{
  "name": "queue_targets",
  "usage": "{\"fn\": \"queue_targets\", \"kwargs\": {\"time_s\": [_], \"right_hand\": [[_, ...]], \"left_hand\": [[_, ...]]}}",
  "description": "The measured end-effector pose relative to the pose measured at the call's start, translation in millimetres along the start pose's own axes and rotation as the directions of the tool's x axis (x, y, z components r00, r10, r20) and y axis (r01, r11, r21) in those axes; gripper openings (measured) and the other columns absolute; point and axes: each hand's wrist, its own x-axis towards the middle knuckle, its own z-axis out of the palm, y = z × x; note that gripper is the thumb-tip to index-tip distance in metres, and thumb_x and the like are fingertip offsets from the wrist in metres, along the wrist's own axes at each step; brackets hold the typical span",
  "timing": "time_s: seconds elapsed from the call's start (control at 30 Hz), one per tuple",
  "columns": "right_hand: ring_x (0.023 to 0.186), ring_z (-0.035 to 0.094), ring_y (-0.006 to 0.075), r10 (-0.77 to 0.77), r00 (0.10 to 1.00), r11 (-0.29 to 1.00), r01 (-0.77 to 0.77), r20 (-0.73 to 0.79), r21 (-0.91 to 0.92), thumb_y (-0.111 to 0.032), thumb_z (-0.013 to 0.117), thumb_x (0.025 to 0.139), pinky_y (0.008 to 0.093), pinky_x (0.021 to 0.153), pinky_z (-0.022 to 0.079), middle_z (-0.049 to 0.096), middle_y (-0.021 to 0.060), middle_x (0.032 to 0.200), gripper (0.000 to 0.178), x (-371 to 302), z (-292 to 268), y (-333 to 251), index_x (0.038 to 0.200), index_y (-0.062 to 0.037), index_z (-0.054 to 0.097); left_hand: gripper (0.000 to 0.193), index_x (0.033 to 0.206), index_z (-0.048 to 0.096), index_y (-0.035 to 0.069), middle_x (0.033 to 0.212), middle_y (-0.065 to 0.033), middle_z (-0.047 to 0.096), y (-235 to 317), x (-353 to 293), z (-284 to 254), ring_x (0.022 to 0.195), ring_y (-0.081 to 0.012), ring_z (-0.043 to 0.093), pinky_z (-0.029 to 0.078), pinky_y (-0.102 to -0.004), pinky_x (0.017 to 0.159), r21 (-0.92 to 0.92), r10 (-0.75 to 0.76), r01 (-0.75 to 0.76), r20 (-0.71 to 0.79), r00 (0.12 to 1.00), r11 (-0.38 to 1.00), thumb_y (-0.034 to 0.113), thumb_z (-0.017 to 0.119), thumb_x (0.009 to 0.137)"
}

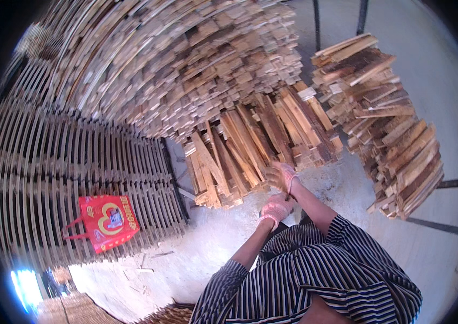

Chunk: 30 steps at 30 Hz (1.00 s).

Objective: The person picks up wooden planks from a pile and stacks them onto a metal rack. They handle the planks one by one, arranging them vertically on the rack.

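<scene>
Both my hands wear pale pink work gloves and are close together at the near end of a low stack of rough wooden slats (250, 143). My right hand (281, 176) is at the slat ends, its brownish, soiled fingers stretched out and pointing left, with no slat visibly in its grasp. Just below it, my left hand (276, 208) is rounded and closed near the right wrist. Whatever its fingers hold, if anything, is hidden. The slats lie side by side, some tilted across others.
Behind the low stack rises a tall pile of slats (185, 65). To the right, a long heap of loose slats (385, 124) rests by dark metal bars (445, 229). A red bag (109, 222) hangs against spaced, stacked strips (40, 200) on the left. Pale floor (196, 254) shows between them.
</scene>
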Motion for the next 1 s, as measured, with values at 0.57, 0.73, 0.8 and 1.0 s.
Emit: {"fn": "queue_targets", "kwargs": {"time_s": [0.57,0.73,0.8,1.0], "right_hand": [[0.135,0.045,0.0330,-0.260,0.766,0.828,0.490,0.587,-0.273,-0.049,0.063,0.089,0.0460,0.110,0.042,0.023,0.0142,0.161,0.093,76.3,59.6,104.8,0.161,-0.0123,0.017],[0.130,0.050,0.0275,-0.254,0.663,-0.001,0.728,0.704,-0.686,-0.029,0.062,0.095,0.0359,0.112,0.036,0.043,0.0159,0.153,0.076,95.0,57.6,133.9,0.156,-0.0030,0.026],[0.113,0.060,0.0235,-0.293,0.555,-0.020,0.811,0.779,-0.585,-0.041,0.060,0.096,0.0335,0.099,0.049,0.051,0.0159,0.145,0.070,105.1,58.3,145.2,0.151,-0.0040,0.038],[0.076,0.046,0.0137,0.132,0.953,0.978,-0.169,0.273,0.118,-0.052,0.055,0.098,0.0296,0.074,0.044,0.045,-0.0001,0.092,0.042,108.8,101.3,120.7,0.093,-0.0124,0.044]], "left_hand": [[0.044,0.113,0.070,0.008,0.098,-0.0228,0.071,-83.1,-29.1,-93.3,0.094,-0.0381,0.069,0.053,-0.0471,0.085,-0.009,-0.093,0.093,-0.196,0.976,0.996,0.045,0.055,0.093],[0.040,0.109,0.070,0.008,0.096,-0.0220,0.071,-140.0,-29.6,-103.1,0.093,-0.0384,0.068,0.053,-0.0472,0.084,-0.078,0.092,-0.109,-0.197,0.976,0.991,0.043,0.053,0.095],[0.037,0.106,0.068,0.008,0.094,-0.0217,0.070,-160.3,-21.5,-99.3,0.090,-0.0397,0.067,0.052,-0.0484,0.082,-0.031,0.249,-0.257,-0.153,0.956,0.966,0.040,0.053,0.097],[0.035,0.103,0.064,0.006,0.089,-0.0230,0.068,-195.1,-2.7,-112.2,0.089,-0.0430,0.064,0.050,-0.0515,0.078,-0.167,0.357,-0.364,-0.071,0.931,0.916,0.039,0.053,0.098]]}}
